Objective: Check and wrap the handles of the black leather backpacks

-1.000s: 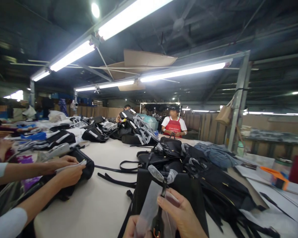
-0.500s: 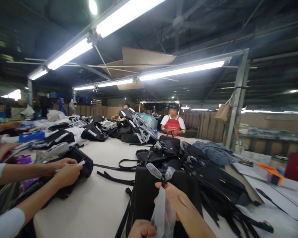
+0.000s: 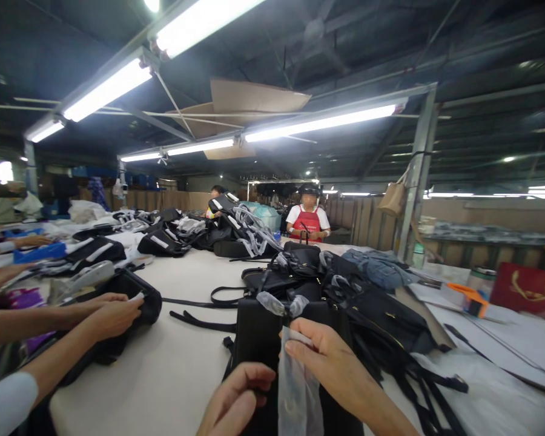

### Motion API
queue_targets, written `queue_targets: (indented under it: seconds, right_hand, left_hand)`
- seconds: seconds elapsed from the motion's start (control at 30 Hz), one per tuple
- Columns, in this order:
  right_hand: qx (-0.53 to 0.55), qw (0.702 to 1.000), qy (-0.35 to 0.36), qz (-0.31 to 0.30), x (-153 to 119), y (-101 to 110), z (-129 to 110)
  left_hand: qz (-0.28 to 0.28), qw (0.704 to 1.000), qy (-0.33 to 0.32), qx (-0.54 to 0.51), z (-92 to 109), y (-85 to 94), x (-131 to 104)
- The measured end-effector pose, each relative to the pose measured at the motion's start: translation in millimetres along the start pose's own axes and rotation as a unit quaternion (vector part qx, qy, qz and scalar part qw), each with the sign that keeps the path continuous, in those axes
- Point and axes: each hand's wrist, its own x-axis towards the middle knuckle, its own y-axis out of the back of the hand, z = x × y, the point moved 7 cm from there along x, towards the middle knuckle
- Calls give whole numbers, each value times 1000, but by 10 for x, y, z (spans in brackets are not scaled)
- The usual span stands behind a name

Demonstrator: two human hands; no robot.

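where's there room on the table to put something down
Pale tabletop lies open between the co-worker's black bag and the nearest black bag by your right hand; a smaller patch lies beyond the loose straps. Crowded: the right, with heaped black bags and plastic sheeting.

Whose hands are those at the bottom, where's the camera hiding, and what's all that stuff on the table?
There's no robot here, just a person working bare-handed. The camera sits on that person's head, looking forward and down, so all the pictures show roughly what they see.

The right hand pinches a whitish, see-through sheet in front of a black bag. The left hand is beside the sheet, its fingers loosely curled, and seems to hold nothing.

On the pale table lie more black bags with straps. At the left edge, those are another person's hands. Across the table is someone in a red apron.
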Motion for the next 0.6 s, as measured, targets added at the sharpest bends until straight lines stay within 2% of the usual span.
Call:
queue_targets:
  seconds: [0.07,0.17,0.23,0.33,0.4,0.47,0.6]
  right_hand:
    - [-12,1000,2,-4,16,5,-46]
    - [-5,1000,11,4,36,39,-82]
    - [28,999,13,35,16,103,-44]
    - [126,987,-41,86,-81,155,222]
    - [197,974,-74,79,-162,74,441]
    - [254,963,-71,61,-235,-27,593]
    - [309,947,-56,60,-364,-61,768]
  left_hand:
    - [21,999,-10,35,220,-39,161]
    - [23,997,-41,55,408,-240,394]
    - [18,999,-37,32,396,-381,499]
    - [35,999,3,-22,274,-491,563]
    - [63,997,16,-34,217,-495,563]
    - [87,995,19,-36,197,-484,555]
    - [89,996,25,-15,196,-499,568]
